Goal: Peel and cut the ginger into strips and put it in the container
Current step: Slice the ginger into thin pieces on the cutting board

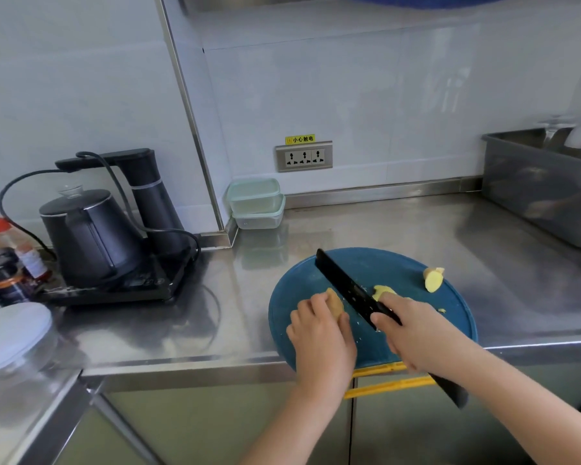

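- One view only, worn on the head: it looks forward and down across the counter (416, 223) from close above its front edge.
- Wide-angle (straight edges bow toward the corners), it takes in the board (383, 263) just below centre and the wall (349, 95) beyond.

The left hand (319, 333) covers most of that ginger chunk (335, 302), only its far end peeking out. The right hand (413, 333) swallows the knife (346, 283) mid-length and hides part of another ginger piece (383, 290). The grey tub (534, 196) runs off the right edge, its contents a blur.
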